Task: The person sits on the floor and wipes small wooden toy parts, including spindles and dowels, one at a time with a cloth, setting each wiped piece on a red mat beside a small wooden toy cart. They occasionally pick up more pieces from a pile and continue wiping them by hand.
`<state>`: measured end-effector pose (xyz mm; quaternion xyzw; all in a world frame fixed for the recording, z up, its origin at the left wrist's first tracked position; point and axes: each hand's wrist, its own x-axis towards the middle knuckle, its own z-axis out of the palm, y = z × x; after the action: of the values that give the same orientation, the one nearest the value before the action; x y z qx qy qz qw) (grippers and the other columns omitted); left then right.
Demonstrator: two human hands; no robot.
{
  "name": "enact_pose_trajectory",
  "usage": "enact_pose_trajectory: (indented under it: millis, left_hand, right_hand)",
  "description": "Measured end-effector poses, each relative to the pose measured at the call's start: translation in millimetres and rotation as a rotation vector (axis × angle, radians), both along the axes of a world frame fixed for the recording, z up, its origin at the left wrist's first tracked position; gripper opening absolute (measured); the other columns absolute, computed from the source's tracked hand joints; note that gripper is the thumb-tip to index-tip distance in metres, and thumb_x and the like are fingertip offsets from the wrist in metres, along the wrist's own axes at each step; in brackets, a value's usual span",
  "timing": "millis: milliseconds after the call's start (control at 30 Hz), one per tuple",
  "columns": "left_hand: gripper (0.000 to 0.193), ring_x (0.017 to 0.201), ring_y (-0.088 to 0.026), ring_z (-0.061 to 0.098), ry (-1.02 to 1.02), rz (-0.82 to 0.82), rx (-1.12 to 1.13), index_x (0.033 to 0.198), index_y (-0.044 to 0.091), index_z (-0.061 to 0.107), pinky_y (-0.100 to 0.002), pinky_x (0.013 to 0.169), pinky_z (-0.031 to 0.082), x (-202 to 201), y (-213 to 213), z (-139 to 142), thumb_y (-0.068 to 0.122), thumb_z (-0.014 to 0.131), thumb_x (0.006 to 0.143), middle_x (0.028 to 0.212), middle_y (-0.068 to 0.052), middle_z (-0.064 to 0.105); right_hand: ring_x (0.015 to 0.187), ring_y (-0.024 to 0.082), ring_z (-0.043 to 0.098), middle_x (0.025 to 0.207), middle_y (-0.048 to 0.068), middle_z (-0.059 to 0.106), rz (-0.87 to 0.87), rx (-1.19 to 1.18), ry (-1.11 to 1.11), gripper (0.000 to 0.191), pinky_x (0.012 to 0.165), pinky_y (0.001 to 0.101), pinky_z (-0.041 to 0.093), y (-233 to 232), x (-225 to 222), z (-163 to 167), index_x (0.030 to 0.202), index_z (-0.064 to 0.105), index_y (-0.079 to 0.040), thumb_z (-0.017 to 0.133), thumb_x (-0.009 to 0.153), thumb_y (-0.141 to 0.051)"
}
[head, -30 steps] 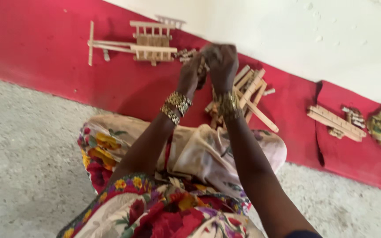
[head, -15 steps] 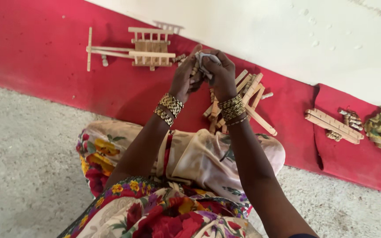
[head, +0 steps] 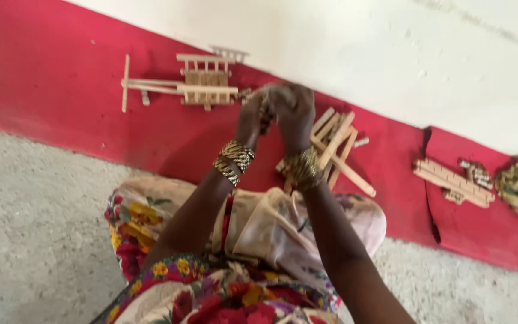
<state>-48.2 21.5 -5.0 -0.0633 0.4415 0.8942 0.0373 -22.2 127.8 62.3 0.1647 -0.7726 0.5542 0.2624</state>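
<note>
Both hands, left hand and right hand, stay closed together on 1 small wooden piece, held slightly lower than before, just right of the stick frame.

All the sticks in the pile are bare pale wood, matt, no varnish that I can see, and the little cart frame is the same raw wood. They sit on a red cloth, flat matt fabric, a bit creased. The floor looks like rough grainy concrete and the wall is chalky white plaster with scuffs. The bangles are shiny gold-coloured metal with a ridged texture. The dress is soft printed cloth, thin and crinkled. Whatever the hands hold is too blurred to tell.
</note>
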Motion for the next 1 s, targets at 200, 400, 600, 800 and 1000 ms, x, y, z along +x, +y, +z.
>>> enact_pose_trajectory:
  millis: [200, 400, 600, 800, 1000]
  left_hand:
    - [0.031, 0.044, -0.007, 0.047, 0.075, 0.011, 0.114, 0.108, 0.008, 0.061, -0.022, 0.034, 0.034, 3, 11, 3, 0.034, 0.043, 0.11, 0.07, -0.002, 0.058]
    - [0.043, 0.048, -0.007, 0.049, 0.11, 0.094, 0.084, 0.106, 0.005, 0.067, -0.024, 0.039, 0.036, 4, 11, 4, 0.039, 0.04, 0.108, 0.068, 0.001, 0.064]
    - [0.07, 0.051, -0.005, 0.046, 0.165, 0.13, 0.039, 0.103, 0.004, 0.071, -0.019, 0.04, 0.034, 4, 10, 5, 0.06, 0.028, 0.111, 0.07, 0.0, 0.059]
    - [0.08, 0.077, -0.013, 0.069, 0.198, 0.121, 0.207, 0.099, 0.003, 0.069, -0.025, 0.066, 0.057, 3, 10, -2, 0.067, 0.021, 0.101, 0.088, -0.007, 0.071]
    - [0.073, 0.081, -0.012, 0.067, 0.213, 0.146, 0.161, 0.106, 0.004, 0.068, -0.025, 0.07, 0.056, 0, 11, 4, 0.064, 0.027, 0.1, 0.094, -0.007, 0.07]
  right_hand:
    - [0.098, 0.021, 0.068, 0.106, 0.006, 0.071, -0.103, 0.363, 0.309, 0.025, 0.08, 0.0332, 0.061, 5, 2, 1, 0.102, 0.075, -0.014, 0.068, 0.09, 0.006]
    - [0.096, 0.021, 0.067, 0.103, 0.006, 0.07, -0.05, 0.397, 0.394, 0.016, 0.073, 0.0293, 0.059, 0, 12, 17, 0.099, 0.077, -0.01, 0.071, 0.09, 0.002]
    - [0.095, 0.021, 0.064, 0.099, 0.003, 0.072, -0.113, 0.361, 0.379, 0.014, 0.077, 0.0342, 0.058, -3, 19, 20, 0.091, 0.074, -0.011, 0.074, 0.09, 0.003]
    - [0.097, 0.021, 0.066, 0.103, 0.007, 0.07, 0.049, 0.32, 0.324, 0.012, 0.074, 0.0333, 0.061, -10, 8, 1, 0.095, 0.074, -0.011, 0.072, 0.09, 0.001]
    - [0.094, 0.022, 0.064, 0.102, 0.009, 0.065, -0.156, 0.238, 0.239, 0.013, 0.074, 0.035, 0.059, -14, 9, -1, 0.097, 0.075, -0.01, 0.071, 0.09, 0.001]
